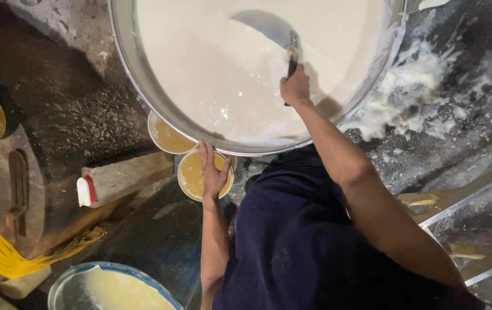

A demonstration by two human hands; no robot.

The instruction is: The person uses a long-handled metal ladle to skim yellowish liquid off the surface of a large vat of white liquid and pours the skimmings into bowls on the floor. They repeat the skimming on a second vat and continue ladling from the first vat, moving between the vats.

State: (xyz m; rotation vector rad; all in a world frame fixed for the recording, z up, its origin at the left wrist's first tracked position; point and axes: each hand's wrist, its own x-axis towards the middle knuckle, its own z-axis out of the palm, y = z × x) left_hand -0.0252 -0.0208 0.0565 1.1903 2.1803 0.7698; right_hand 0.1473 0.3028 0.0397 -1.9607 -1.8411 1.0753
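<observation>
The right hand (295,87) has its grip clamped on the dark handle of a metal ladle (270,27), whose bowl sits in the white liquid filling the large metal basin (142,74). The left hand (213,172) lies spread over a small yellow-filled bowl (187,178) just below the basin rim, fingers apart, beside a second similar bowl (168,139).

Large metal basin (142,74) at 12 o'clock, filled with white liquid (211,63). Right hand (295,89) closed on dark handle of flat metal scoop (269,27), blade dipped in liquid. Left hand (213,172) at centre, resting on round yellow bowl (191,178) under basin rim. Second yellow bowl (168,138) just beside, towards 10 o'clock. Blue-rimmed tub (85,272) at 7 o'clock. White spatter (406,92) on dark floor at 2 o'clock.
</observation>
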